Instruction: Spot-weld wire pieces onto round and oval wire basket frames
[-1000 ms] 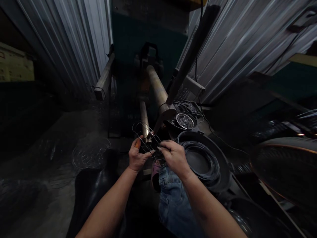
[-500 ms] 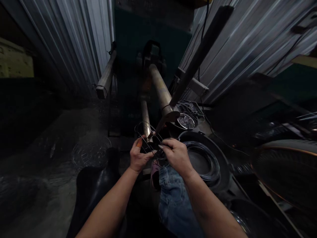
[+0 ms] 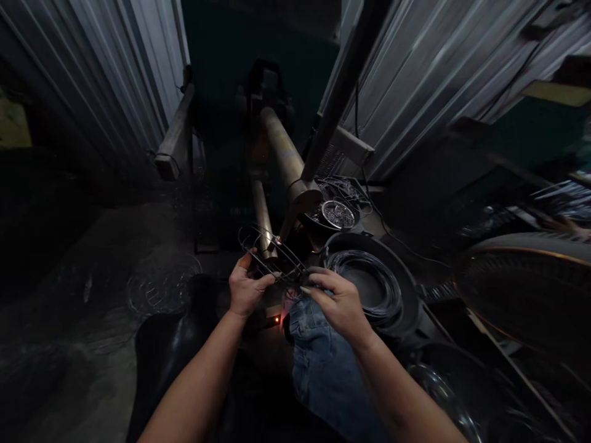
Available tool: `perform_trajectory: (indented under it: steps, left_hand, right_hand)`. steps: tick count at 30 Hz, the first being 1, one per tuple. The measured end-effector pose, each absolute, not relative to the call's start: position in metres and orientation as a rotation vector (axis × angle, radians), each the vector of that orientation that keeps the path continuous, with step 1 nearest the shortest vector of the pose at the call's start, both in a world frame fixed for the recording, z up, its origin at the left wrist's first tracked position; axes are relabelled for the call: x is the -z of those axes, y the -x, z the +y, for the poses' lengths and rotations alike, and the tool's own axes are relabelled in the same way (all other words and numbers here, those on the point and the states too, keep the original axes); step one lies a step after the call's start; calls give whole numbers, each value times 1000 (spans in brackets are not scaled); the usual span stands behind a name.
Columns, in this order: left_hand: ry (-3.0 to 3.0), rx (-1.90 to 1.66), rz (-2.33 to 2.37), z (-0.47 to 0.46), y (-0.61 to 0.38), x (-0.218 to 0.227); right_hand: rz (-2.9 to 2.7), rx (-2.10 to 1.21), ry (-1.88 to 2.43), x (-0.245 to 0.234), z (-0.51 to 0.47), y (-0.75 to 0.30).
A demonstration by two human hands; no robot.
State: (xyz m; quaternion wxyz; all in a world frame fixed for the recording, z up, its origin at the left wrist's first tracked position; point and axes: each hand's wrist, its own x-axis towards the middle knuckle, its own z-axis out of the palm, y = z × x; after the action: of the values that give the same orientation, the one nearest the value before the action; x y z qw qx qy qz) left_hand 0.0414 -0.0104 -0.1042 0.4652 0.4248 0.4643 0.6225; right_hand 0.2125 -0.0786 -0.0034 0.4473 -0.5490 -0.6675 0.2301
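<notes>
A thin wire frame [image 3: 290, 253] with rounded ends is held tilted between both hands, at the tips of a spot-welding machine. My left hand [image 3: 247, 290] grips its left side, with an orange covering on one finger. The thumb and fingers of my right hand [image 3: 339, 301] close on the frame's right end; the exact contact is dark. Above the frame, the machine's thick upper arm [image 3: 285, 147] carries a slanting electrode that reaches down to the wires. The lower arm [image 3: 261, 206] ends just behind the frame. A small orange glow shows below the hands.
Right of my hands, a dark round tub [image 3: 410, 307] holds wire rings [image 3: 392, 289]. Behind it stands a container with a round wire piece [image 3: 338, 214]. More wire rings [image 3: 161, 289] lie on the left floor. A large round rimmed object [image 3: 521, 301] stands far right.
The view has shifted, so the machine appears further left. My right hand has moved slightly down and away from my left. An orange glow has appeared below the frame.
</notes>
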Motion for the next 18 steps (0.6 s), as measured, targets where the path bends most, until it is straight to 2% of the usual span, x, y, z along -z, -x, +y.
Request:
perform_trajectory:
  steps: [5,12,18]
  left_hand:
    - [-788,-1460,1067,-4,-43,98]
    - [-763,-1473,1147,6,-38,98]
    - [-747,-1488,1119,13,-36,104]
  right_hand:
    - [-1667,-584,1364,-11,-56,-206]
    - [-1724,-994,1320,-34,-23,-205]
    - [-1664,-1151,1261,-37,-8,-203]
